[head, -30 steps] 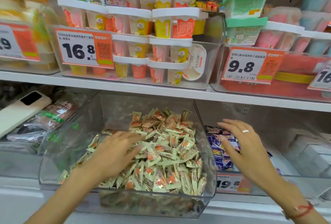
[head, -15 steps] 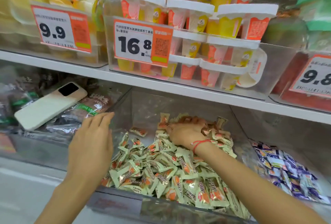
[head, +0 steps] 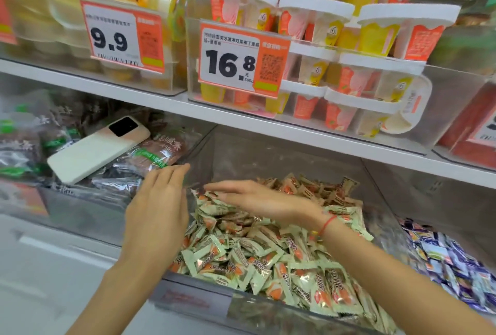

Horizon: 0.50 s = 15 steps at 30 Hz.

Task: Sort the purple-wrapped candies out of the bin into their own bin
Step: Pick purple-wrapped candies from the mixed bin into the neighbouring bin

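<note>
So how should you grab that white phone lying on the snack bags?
Probably pinch the white phone by its two long edges, coming down from above. It lies flat and tilted, camera end toward the back, on crinkly dark snack bags, so its edges are free. The left hand is nearest.

Purple candies [head: 453, 265] cut off right.

Shop, likely snack aisle: white shelf [head: 268, 131] with clear bins [head: 268, 157] of wrapped candies [head: 268, 254], stacked dessert cups [head: 375, 37], orange price tags [head: 243, 58] reading 9.9, 16.8.
</note>
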Tool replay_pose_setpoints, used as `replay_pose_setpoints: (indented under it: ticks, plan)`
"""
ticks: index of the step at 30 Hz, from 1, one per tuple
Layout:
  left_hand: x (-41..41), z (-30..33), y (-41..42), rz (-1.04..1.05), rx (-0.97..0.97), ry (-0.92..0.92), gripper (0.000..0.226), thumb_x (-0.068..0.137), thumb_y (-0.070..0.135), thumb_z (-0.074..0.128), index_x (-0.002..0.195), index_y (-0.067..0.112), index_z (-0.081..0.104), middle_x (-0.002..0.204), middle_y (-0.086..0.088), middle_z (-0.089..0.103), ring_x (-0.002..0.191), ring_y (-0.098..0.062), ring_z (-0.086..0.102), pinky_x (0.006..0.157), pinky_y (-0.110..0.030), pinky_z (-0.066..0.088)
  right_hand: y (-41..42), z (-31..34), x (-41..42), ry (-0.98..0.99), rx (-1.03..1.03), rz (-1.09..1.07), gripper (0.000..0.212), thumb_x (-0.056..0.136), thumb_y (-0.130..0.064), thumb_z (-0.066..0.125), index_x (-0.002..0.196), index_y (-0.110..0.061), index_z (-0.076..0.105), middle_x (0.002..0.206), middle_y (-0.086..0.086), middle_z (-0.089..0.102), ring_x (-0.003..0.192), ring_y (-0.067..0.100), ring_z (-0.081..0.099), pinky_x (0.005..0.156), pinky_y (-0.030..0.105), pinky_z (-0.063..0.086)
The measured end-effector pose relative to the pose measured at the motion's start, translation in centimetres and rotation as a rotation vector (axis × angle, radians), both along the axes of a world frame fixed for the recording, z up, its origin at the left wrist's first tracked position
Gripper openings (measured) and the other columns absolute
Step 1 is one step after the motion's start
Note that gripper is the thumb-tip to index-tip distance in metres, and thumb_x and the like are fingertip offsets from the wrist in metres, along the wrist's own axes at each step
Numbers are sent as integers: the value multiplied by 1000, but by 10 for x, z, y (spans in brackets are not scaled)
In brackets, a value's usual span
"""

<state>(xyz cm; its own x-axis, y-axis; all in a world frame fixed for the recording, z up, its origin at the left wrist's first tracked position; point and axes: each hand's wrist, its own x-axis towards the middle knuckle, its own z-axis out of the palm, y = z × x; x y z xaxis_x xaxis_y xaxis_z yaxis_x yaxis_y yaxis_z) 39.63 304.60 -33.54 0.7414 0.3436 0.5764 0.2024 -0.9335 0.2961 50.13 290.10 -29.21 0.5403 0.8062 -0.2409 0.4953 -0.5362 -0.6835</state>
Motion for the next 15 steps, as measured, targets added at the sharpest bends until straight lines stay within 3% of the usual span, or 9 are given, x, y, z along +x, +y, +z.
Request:
replay_pose_setpoints:
  ticks: [3, 6, 8, 12, 13, 15]
  plan:
    - [0, 0, -1, -2, -25, 6, 45, 83, -1, 63, 127, 7, 57, 116, -7, 63, 108, -29, 54, 71, -42, 53, -44, 15, 18, -210, -17, -133, 37, 103, -23, 39, 139, -26, 46, 145, -5, 46, 127, 10, 45, 101, 24, 36]
    - [-1, 0, -2, 10, -38, 11, 45, 85, 0, 61, 129, 9, 56, 119, -6, 62, 110, -28, 53, 71, -41, 52, -80, 14, 40, -434, -441, -416, 46, 102, -41, 34, 143, -21, 37, 144, 8, 45, 127, 29, 48, 103, 37, 41]
    - [-1, 0, -3, 12, -48, 10, 44, 86, 1, 61, 129, 10, 56, 119, -5, 62, 111, -27, 53, 72, -40, 52, -92, 4, 48, -516, -661, -492, 54, 100, -49, 30, 142, -16, 34, 142, 14, 43, 128, 34, 43, 104, 42, 38]
    - [0, 0, -2, 20, -53, 20, 47, 84, 1, 63, 129, 10, 56, 121, -4, 61, 112, -26, 53, 72, -40, 53, -78, -17, 53, -726, -318, -427, 39, 98, -43, 37, 125, -20, 53, 122, 7, 59, 109, 27, 55, 92, 39, 47]
    - [0, 0, -2, 25, -40, 26, 49, 82, -1, 65, 128, 9, 57, 119, -4, 62, 111, -26, 54, 69, -39, 54, -68, -22, 53, -709, -288, -419, 41, 97, -46, 36, 125, -20, 52, 120, 7, 59, 107, 27, 57, 92, 40, 48]
    - [2, -1, -2, 32, -14, 38, 51, 77, -2, 69, 126, 8, 59, 115, -5, 64, 106, -27, 57, 64, -38, 54, -42, -35, 50, -603, -414, -415, 53, 97, -55, 29, 135, -20, 42, 129, 11, 52, 117, 32, 52, 100, 49, 43]
